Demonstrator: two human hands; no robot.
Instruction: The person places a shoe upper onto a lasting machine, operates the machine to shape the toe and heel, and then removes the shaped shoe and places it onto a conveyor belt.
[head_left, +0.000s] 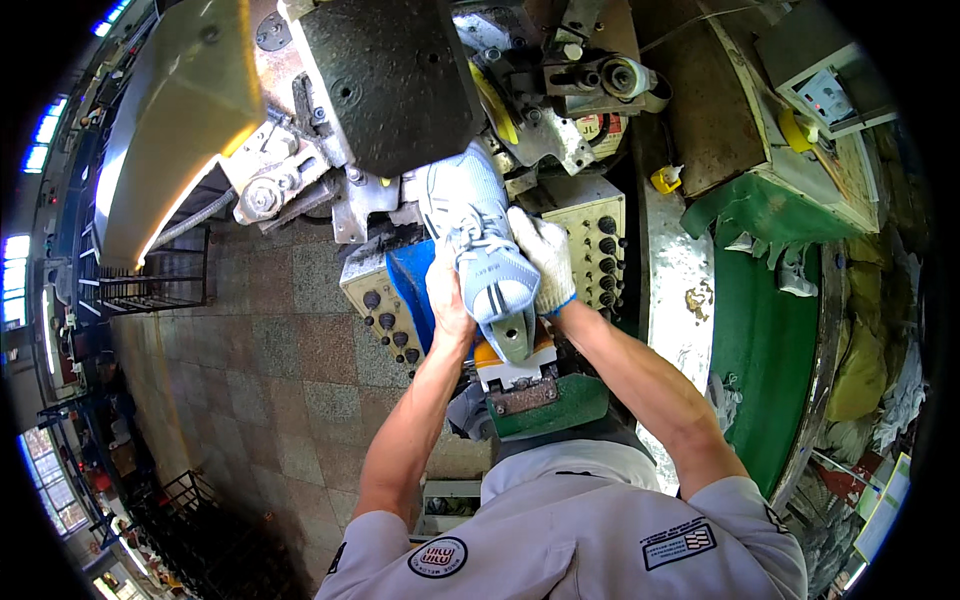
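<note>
A light blue-grey lace-up sports shoe (484, 265) lies in the machine, its heel end toward me and its far end partly under a dark pad (400, 85). My bare left hand (448, 300) presses along the shoe's left side, fingers closed against it. On the opposite side, my right hand (543, 258), in a white knitted glove with a blue cuff, grips the upper. A worn greenish metal piece with a hole (513, 341) sits right below the shoe's near end. My fingertips are partly hidden by the shoe.
Knobbed control panels flank the shoe, one on the right (590, 245) and one on the left (380, 305). A large curved metal cover (180, 120) rises at the left. Beyond the right panel runs a green conveyor belt (775, 340) carrying another shoe (796, 278). Tiled floor (270, 370) stretches left.
</note>
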